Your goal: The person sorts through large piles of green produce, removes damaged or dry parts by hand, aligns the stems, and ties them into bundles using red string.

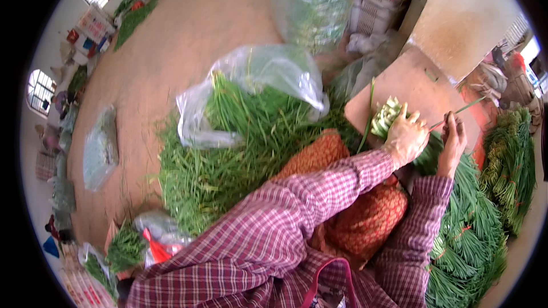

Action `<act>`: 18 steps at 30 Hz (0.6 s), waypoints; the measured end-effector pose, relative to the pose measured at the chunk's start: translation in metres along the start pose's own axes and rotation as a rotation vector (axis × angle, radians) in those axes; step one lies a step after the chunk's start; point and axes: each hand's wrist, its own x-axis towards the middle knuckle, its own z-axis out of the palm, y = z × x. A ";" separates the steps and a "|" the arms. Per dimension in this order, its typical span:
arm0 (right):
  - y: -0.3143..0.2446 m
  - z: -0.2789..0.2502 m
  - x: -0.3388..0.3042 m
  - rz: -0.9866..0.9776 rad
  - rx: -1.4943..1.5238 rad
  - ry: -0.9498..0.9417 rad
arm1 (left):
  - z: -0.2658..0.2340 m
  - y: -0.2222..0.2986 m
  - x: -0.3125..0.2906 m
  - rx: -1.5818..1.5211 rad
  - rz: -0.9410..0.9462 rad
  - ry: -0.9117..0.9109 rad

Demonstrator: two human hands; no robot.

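Note:
My left hand (406,137) is closed around a bunch of green stalks (386,117), their pale, thick ends pointing up and left over a brown board (422,88). Close beside it, my right hand (454,140) pinches a thin green strand (469,104) that slants across the board. A short reddish length shows near the fingers; whether it is a separate tie I cannot tell. One long green stalk (368,108) stands out to the left of the bunch. The lower part of the bunch is hidden behind my left hand and sleeve.
Loose green leaves (194,179) spread to my left, with an open clear plastic bag (274,63) of greens on them. Tied green bunches (465,239) are heaped at my right, and more bunches (508,159) lie beyond. A tall filled bag (313,11) stands ahead, near stacked white crates (374,3).

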 end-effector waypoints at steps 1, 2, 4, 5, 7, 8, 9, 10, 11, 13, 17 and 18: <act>-0.020 0.007 -0.013 -0.048 -0.130 -0.004 | 0.006 -0.004 -0.002 0.000 0.003 0.045; -0.021 0.000 -0.017 -0.085 -0.264 -0.020 | 0.005 -0.005 -0.002 -0.009 0.016 0.018; -0.007 -0.003 -0.025 -0.268 -0.513 -0.067 | 0.016 -0.010 -0.005 -0.024 0.023 0.099; -0.007 0.000 -0.033 -0.406 -0.636 -0.090 | 0.013 -0.006 -0.004 -0.055 0.015 0.118; -0.007 0.012 -0.046 -0.341 -0.619 -0.020 | 0.006 -0.004 -0.001 -0.089 0.010 0.096; -0.010 0.014 -0.049 -0.320 -0.600 0.015 | 0.002 -0.002 -0.001 -0.105 0.018 0.081; -0.013 0.016 -0.051 -0.300 -0.579 0.046 | -0.002 -0.002 0.000 -0.121 0.023 0.066; -0.012 0.018 -0.052 -0.300 -0.558 0.055 | -0.003 -0.002 -0.001 -0.098 0.023 0.051; -0.012 0.023 -0.052 -0.284 -0.543 0.052 | -0.005 -0.003 -0.001 -0.074 0.019 0.035; -0.015 0.025 -0.053 -0.242 -0.529 0.048 | -0.011 -0.001 -0.005 -0.030 -0.009 0.126; -0.007 0.015 -0.043 -0.045 -0.083 -0.023 | -0.066 -0.003 -0.039 -0.149 -0.001 0.390; -0.018 0.016 -0.052 0.045 0.085 -0.061 | -0.082 -0.011 -0.056 -0.249 0.039 0.479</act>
